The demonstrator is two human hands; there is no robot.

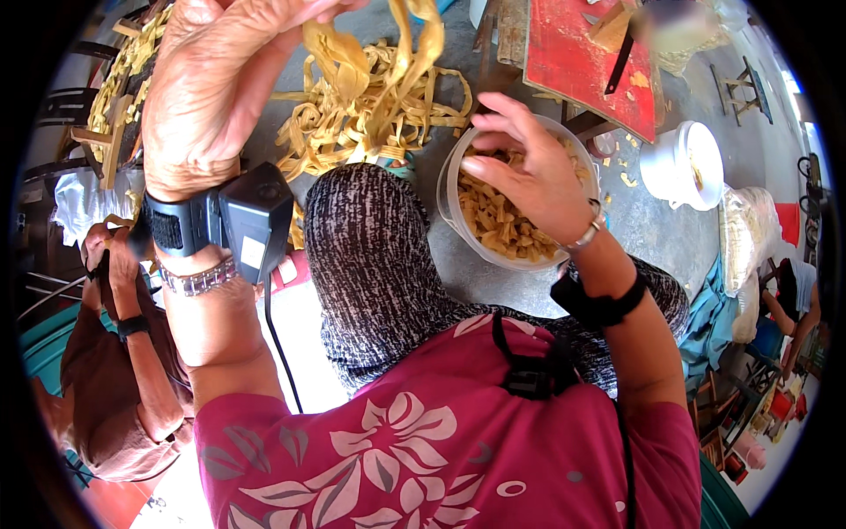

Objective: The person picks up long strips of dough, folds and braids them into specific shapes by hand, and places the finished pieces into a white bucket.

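My left hand (220, 88) is raised at the upper left, its fingertips partly cut off by the top edge. Long, limp yellow-brown strips (339, 66) hang from its fingers. Below them, a tangled heap of the same strips (352, 123) lies just beyond my knee. My right hand (520, 167) hovers over a round white plastic tub (449, 198), its fingers apart and nothing visible between them. Inside the tub are many short, cut yellow-brown pieces (502, 225). What exactly the strips are, I cannot tell.
A red-topped table (573, 53) with a dark blade (620, 66) stands beyond the tub. To the right are a white bucket (679, 167) and a filled clear sack (747, 234). Another person in brown (115, 370) sits at my left, near racks of strips (119, 106).
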